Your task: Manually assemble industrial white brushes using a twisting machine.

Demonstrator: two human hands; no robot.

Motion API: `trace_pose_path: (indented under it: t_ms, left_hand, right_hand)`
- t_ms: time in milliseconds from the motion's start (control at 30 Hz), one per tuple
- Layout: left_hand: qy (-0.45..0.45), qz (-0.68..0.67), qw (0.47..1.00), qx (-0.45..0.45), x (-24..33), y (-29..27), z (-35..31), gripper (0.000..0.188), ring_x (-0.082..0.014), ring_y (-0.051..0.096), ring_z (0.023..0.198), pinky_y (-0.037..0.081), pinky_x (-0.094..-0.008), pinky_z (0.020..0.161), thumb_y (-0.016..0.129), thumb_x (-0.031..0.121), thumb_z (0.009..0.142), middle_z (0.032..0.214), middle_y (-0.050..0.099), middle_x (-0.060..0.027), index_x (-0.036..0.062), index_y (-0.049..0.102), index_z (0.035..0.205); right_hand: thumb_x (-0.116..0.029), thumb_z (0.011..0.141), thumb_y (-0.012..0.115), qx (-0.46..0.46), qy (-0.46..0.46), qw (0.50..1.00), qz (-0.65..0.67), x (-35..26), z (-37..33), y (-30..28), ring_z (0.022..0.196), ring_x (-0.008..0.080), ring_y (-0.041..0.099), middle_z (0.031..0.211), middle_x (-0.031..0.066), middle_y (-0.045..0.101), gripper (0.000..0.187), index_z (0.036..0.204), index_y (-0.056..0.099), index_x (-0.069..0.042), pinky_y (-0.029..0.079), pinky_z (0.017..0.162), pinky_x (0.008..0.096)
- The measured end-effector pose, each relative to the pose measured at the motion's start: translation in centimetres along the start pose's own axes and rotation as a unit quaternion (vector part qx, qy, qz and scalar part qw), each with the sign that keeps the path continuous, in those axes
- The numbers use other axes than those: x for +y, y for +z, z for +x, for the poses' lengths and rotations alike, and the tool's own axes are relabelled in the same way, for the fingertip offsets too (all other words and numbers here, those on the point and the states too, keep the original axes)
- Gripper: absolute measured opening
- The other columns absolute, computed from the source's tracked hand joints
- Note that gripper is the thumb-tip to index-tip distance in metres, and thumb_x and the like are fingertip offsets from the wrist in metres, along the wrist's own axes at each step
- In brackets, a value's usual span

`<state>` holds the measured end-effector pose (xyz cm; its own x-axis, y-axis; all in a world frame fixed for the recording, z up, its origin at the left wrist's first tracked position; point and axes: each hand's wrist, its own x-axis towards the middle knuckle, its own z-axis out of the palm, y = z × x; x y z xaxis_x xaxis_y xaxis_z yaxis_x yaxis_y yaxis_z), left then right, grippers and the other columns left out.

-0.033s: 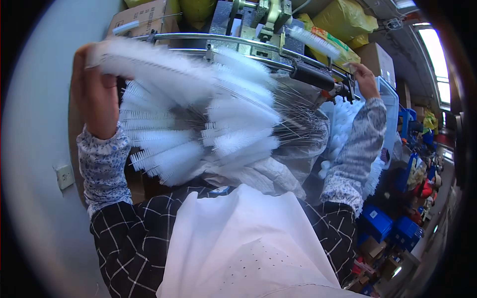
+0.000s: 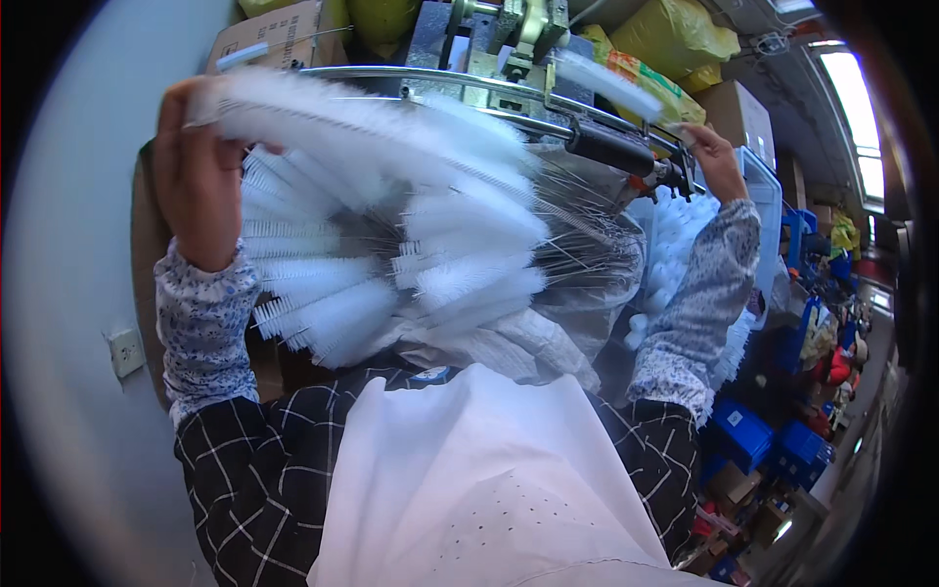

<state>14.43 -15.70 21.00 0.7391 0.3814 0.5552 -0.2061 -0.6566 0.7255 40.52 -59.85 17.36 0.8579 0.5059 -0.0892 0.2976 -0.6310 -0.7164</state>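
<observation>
- The left hand [image 2: 201, 161] is closing around the outer end of a long white brush [image 2: 352, 127], which is slanting down to the right across the top of the heap.
- Over on the other side, the right hand [image 2: 719, 161] is reaching up beside the metal rods [image 2: 421, 73], its fingers bending; they look small and pale there, so I can't tell whether they are gripping anything.
- A second white brush [image 2: 606, 83] is lying blurred by the machine [image 2: 479, 61], its lower end pointing toward that right hand.
- Plenty is standing between the hands: the rods are running across, and a black roller [image 2: 611, 147] is sitting just to the left of the right hand.
- Below, a big heap of white brushes [image 2: 469, 225] is filling the middle, thin wire stems [image 2: 587, 230] fanning out to the right, a pale crumpled sack [image 2: 469, 347] bunching up in front.
- Near the right forearm, a pale blue tub [image 2: 768, 196] is showing its rim, and white rounded pieces [image 2: 680, 235] are crowding beside the sleeve.
- Up top, a cardboard box [image 2: 284, 29] is standing at the left and yellow bags [image 2: 680, 39] are bulging at the right.
- A bare wall [image 2: 68, 245] with a socket [image 2: 125, 352] is hemming in the left side; blue crates [image 2: 743, 430] are sitting at the lower right.
- White perforated cloth [image 2: 489, 489] is covering the bottom middle of the view.
</observation>
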Motion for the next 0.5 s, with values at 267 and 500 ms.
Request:
trace_pose_path:
  t_ms: [267,500]
  left_hand:
    - [-0.064,-0.328,0.934,-0.131,3.5,7.4,-2.0,0.022,-0.0235,0.058,0.071,0.049,-0.032,0.065,0.033,0.023,0.087,0.087,0.048,-0.0103,0.0027,0.037,0.093]
    - [-0.049,0.074,0.984,-0.157,-3.2,-1.1,-1.5,0.024,-0.0144,0.048,0.067,0.041,-0.0257,0.062,0.039,0.023,0.086,0.08,0.049,-0.0079,0.0056,0.039,0.102]
  right_hand:
    - [-0.028,0.079,0.05,-0.12,-0.112,0.982,0.088,-17.7,-4.3,13.1,0.082,0.0243,0.053,0.09,0.0144,0.054,0.039,0.108,0.043,-0.004,0.042,0.073,0.035]
    - [-0.017,0.074,0.053,0.235,-0.116,0.889,-0.376,-7.6,2.4,11.5,0.077,0.0217,0.051,0.079,0.006,0.057,0.027,0.101,0.052,-0.02,0.038,0.07,0.0342]
